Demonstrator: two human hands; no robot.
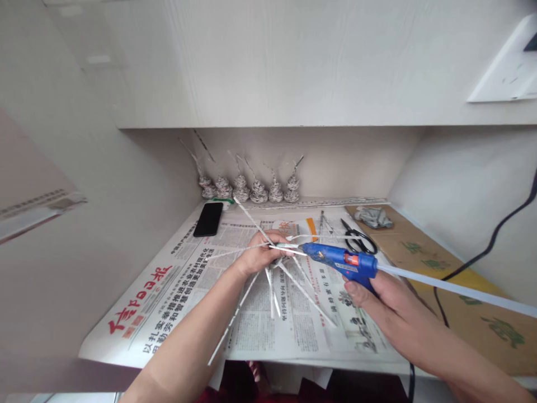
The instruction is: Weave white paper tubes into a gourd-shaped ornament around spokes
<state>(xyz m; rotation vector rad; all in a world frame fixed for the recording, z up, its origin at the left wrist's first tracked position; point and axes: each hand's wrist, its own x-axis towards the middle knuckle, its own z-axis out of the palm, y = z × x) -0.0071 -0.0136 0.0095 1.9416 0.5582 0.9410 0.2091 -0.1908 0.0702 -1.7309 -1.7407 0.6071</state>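
My left hand (pixel 262 252) is closed around the middle of a bundle of rolled paper sticks (pixel 308 295), whose white ends fan out in several directions above the newspaper. A blue hot glue gun (pixel 333 258) is gripped in my right hand (pixel 380 302), its nozzle pointing left at the sticks beside my left fingers. From the rear of the gun a long translucent glue stick (pixel 453 288) runs out to the right. Whether the nozzle touches the paper I cannot tell.
Newspaper (pixel 184 296) covers the table. Several woven paper gourds (pixel 259 192) stand along the back wall. A black phone (pixel 208 219) lies at left; black-handled scissors (pixel 364 242) and a crumpled cloth (pixel 373 217) are at right, near cardboard (pixel 474 336) and a black cable (pixel 499 224).
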